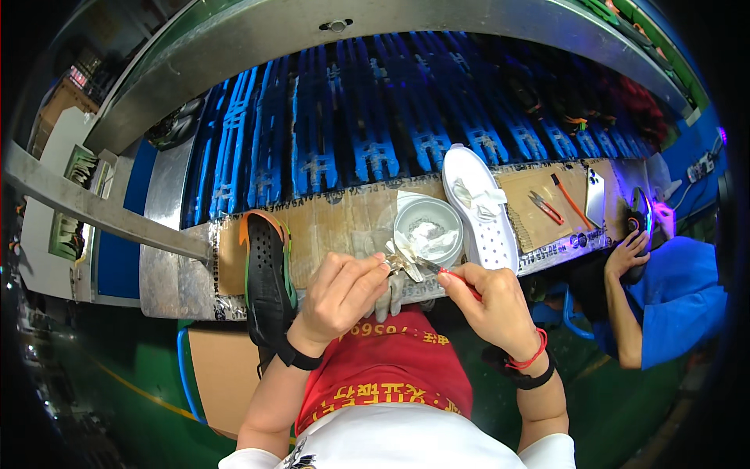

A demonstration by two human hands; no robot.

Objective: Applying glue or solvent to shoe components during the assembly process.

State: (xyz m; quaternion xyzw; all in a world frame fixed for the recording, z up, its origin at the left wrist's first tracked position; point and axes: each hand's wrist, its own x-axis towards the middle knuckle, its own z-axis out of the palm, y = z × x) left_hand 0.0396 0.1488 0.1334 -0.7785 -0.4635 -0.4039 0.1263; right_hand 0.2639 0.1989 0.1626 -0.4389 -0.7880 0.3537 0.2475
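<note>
In the head view, the only one I have, I see the left hand (pixel 337 301) over the near edge of the counter (pixel 168 270), fingertips pinched narrow on a crumpled pale piece (pixel 402 259) (paper or cloth, I can't tell). The right hand (pixel 496 309) is closed around a slim red-handled tool (pixel 433 270), its tip at that piece. Just behind them I see a grey bowl (pixel 426 208) with white material inside. Right of it, a white shoe (pixel 492 254) lies lengthwise, reaching from the near edge to the far one. A black shoe (pixel 269 273) overhangs the near edge toward the left corner. Toward the right end lie red-handled pliers (pixel 553 213) and a phone (pixel 594 199).
</note>
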